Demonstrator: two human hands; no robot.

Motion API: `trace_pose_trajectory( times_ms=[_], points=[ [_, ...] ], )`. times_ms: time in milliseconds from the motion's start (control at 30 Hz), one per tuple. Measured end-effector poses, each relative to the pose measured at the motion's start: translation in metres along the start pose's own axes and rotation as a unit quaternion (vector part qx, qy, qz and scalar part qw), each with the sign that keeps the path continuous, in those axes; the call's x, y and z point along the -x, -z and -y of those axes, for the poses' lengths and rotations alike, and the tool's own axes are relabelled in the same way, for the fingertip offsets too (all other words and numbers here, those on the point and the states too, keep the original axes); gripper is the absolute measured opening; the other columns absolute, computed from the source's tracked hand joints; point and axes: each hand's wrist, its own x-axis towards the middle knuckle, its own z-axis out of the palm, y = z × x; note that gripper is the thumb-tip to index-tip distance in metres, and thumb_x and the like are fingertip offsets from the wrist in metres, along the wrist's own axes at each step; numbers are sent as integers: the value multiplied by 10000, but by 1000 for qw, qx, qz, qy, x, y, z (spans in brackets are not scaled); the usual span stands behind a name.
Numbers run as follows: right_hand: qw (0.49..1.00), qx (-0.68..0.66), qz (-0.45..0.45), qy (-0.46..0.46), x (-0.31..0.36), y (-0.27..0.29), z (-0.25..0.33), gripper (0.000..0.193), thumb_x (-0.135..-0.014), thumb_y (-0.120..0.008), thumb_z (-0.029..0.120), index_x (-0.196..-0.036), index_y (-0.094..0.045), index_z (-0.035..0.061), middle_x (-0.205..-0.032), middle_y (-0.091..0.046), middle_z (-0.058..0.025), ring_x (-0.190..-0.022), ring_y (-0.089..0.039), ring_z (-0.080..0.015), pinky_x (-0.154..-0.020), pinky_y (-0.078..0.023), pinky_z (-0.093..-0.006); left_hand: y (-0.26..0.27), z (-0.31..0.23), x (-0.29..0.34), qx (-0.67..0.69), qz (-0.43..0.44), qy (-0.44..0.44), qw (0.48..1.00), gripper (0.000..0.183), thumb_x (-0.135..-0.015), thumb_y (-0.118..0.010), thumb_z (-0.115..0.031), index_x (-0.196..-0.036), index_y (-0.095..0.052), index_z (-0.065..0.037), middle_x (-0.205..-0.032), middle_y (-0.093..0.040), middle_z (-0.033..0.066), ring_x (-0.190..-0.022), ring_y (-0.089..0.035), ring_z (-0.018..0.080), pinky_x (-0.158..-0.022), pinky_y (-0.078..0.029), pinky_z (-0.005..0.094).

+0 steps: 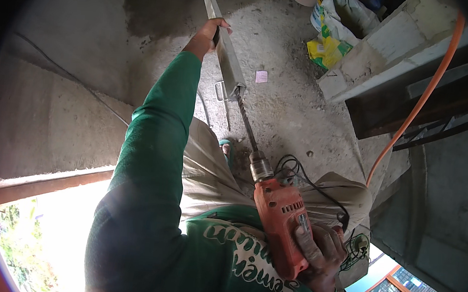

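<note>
My right hand is wrapped round the body of a red power drill, held close to my stomach. From its metal chuck a long spiral drill bit points up and away. The bit's tip meets the near open end of a long hollow metal bar; whether it goes inside, I cannot tell. With my arm stretched forward, my left hand grips this bar farther along. A black power cord loops beside the drill, over my right leg.
On the concrete floor lie a thin metal tool and a pink slip of paper. Sacks and pale blocks stand far right. An orange hose hangs at right. A wall rises at left.
</note>
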Motion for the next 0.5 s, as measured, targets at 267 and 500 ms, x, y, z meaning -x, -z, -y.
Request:
trace_pose_trajectory(
  times_ms=[267,500],
  points=[
    [999,31,6,7,8,0,-1,657,-777,-813,256,-1393,-586,236,-1056,-695,-113,-891,-692,-328,-761,-551,-445,-8,2,-24,-70,-55,25,996,623,-828,-766,-431,-1300,-553,-85,-972,-621,96,-874,-629,231,-782,-536,437],
    [1000,26,2,-11,17,-8,-2,658,-789,-804,253,-1406,-574,223,-993,-670,-106,-835,-672,-308,-722,-539,-442,-15,21,-29,-69,-54,-11,996,652,-840,-763,-453,-1326,-526,-88,-964,-619,89,-855,-628,229,-743,-539,449]
  ],
)
